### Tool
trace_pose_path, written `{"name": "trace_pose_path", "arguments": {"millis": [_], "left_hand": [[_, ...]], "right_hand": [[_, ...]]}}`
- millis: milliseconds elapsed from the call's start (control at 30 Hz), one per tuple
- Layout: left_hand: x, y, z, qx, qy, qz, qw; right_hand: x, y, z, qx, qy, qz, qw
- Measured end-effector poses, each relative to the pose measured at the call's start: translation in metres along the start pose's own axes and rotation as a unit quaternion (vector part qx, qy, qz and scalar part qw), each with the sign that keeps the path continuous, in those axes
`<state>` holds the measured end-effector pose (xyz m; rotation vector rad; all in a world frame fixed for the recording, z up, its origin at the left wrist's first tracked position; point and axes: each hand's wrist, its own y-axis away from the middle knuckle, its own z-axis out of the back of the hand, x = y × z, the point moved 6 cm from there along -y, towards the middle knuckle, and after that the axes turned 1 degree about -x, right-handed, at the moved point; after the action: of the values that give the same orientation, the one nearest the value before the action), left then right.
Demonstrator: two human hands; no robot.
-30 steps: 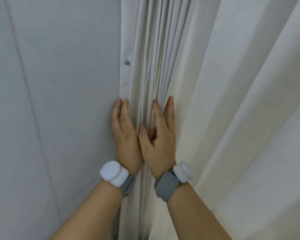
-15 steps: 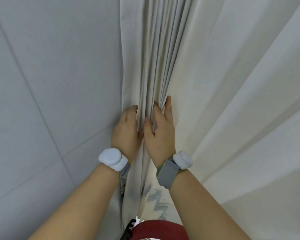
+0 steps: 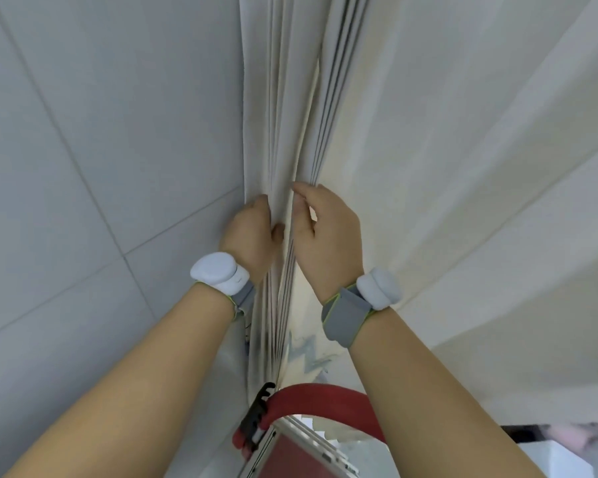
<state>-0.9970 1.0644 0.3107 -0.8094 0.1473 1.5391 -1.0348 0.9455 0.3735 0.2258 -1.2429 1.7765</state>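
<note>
A cream curtain (image 3: pixel 446 167) hangs against a pale grey wall, its left part gathered into narrow pleats (image 3: pixel 290 98). My left hand (image 3: pixel 249 232) grips the outer left edge of the pleated bundle, fingers curled round the cloth. My right hand (image 3: pixel 328 232) pinches the pleats from the right, thumb and fingers closed on a fold. The two hands sit close together at the same height with the pleats between them. Both wrists wear white sensor bands.
The grey panelled wall (image 3: pixel 101 167) fills the left. Below the hands a red padded rail (image 3: pixel 318 398) and a black bracket (image 3: pixel 256 412) top a red-and-white frame (image 3: pixel 290 453). Loose curtain folds spread to the right.
Both hands went from lying flat on the curtain to curling round the pleats. The view tilted down, and the red rail came into sight at the bottom.
</note>
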Motion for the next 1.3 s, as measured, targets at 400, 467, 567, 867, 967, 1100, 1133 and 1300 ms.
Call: {"name": "trace_pose_path", "arguments": {"millis": [400,467,567,867,967,1100,1133,1300], "left_hand": [[0.019,0.019,-0.021,0.117,-0.186,0.112,0.969],[0.027,0.019,-0.031,0.141,-0.143,0.152,0.968],[0.031,0.021,-0.032,0.113,-0.019,0.159,0.980],[-0.038,0.010,0.042,-0.052,0.080,-0.034,0.995],[-0.065,0.007,0.059,-0.074,0.079,-0.074,0.991],[-0.101,0.000,0.079,-0.102,0.074,-0.125,0.984],[-0.119,-0.010,0.093,-0.120,0.080,-0.149,0.978],[-0.165,-0.024,0.130,-0.173,0.062,-0.219,0.958]], "right_hand": [[-0.045,0.040,-0.069,0.295,0.131,-0.115,0.939],[-0.045,0.041,-0.070,0.309,0.125,-0.124,0.934],[-0.045,0.036,-0.059,0.261,0.080,-0.154,0.949],[-0.020,0.003,-0.019,0.069,-0.091,-0.158,0.981],[-0.004,-0.019,0.005,0.036,-0.121,-0.132,0.983],[0.015,-0.041,0.030,0.020,-0.139,-0.116,0.983],[0.026,-0.058,0.046,0.006,-0.137,-0.095,0.986],[0.060,-0.088,0.089,-0.007,-0.126,-0.053,0.991]]}}
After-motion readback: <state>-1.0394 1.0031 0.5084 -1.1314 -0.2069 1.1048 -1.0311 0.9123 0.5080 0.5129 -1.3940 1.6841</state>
